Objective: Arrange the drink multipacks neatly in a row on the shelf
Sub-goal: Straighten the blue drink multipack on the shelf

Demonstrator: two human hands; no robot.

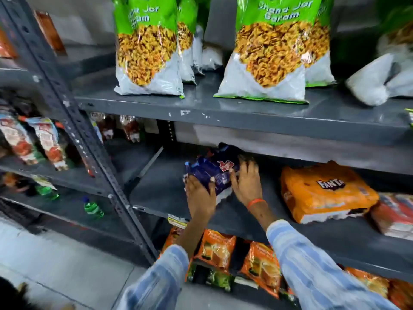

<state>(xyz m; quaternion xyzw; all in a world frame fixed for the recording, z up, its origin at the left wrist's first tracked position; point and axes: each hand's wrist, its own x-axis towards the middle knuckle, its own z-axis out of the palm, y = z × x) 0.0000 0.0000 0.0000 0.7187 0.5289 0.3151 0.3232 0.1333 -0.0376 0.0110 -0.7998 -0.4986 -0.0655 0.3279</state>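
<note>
The person works at the middle shelf (161, 198) of a grey metal rack. Both hands are on a dark blue drink multipack (212, 173) lying tilted near the shelf's centre. The left hand (199, 193) presses flat against its near left side, fingers (190, 181) spread apart; the right hand (248, 184) lies against its right end, fingers likewise splayed, not curled round it. An orange Fanta multipack (324, 193) sits well apart to the right, askew, with a red-and-white pack (395, 215) just beside it. The step in hand looks like squaring up the blue pack. Next it probably needs turning parallel to the shelf edge and sliding towards the orange one.
</note>
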